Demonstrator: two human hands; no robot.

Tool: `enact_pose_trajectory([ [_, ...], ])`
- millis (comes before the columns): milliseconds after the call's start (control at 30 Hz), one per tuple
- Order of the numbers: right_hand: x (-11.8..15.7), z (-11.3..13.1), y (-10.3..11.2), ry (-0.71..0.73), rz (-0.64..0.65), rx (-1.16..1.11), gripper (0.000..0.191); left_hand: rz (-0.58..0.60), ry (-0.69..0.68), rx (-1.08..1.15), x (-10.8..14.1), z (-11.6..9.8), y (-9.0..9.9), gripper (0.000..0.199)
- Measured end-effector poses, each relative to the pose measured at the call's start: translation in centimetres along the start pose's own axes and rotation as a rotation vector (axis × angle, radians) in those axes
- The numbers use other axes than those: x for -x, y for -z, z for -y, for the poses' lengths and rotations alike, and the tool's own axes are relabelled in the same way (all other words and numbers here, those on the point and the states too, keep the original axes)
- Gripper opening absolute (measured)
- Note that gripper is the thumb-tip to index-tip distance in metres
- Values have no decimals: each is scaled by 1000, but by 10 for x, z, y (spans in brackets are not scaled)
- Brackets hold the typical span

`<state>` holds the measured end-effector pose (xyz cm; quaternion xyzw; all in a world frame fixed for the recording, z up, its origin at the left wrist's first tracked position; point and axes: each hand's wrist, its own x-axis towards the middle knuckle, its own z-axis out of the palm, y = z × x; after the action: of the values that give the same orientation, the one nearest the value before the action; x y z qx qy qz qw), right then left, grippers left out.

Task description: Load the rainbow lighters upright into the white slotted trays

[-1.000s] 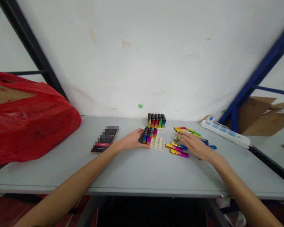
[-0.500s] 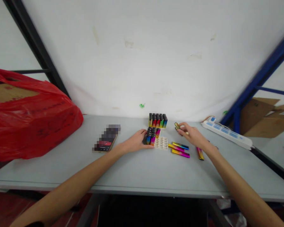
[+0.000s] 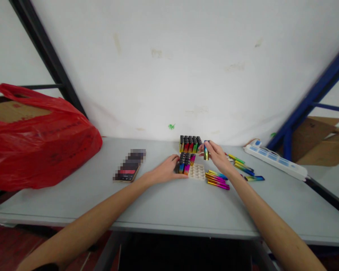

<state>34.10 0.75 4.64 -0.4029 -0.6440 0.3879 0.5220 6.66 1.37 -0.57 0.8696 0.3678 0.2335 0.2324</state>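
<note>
My left hand rests on the table around the left end of a white tray with round holes, thumb in front and fingers behind. Several shiny lighters with black tops stand upright in the tray's left part; its right part shows bare holes. Held upright above the tray's back right corner is a blue and gold lighter, pinched in the fingers of my right hand. Directly behind, a full block of lighters stands upright. Loose lighters lie right of the tray.
More loose lighters lie beyond my right forearm. A white power strip runs along the table's right side, near cardboard boxes. On the left are a phone and a red plastic bag. A white wall rises behind.
My right hand has moved left towards the tray, and the lighter in it has turned from slanted to upright. My left hand keeps its place at the tray.
</note>
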Motion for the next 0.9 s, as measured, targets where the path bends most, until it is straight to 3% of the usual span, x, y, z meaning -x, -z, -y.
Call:
enact_pose_trajectory([
  [167,14,2,-1,-76,84,-136,62,0,-2,10,-2,3,-1,91],
  [433,18,-5,-18,-302,32,-195,74,-3,9,27,-1,3,-1,90],
  [667,25,-8,-32,-325,-13,-127,58,-9,-9,33,0,3,-1,89],
  [900,25,-11,-34,-317,-4,-86,62,-4,-9,11,0,1,0,87],
])
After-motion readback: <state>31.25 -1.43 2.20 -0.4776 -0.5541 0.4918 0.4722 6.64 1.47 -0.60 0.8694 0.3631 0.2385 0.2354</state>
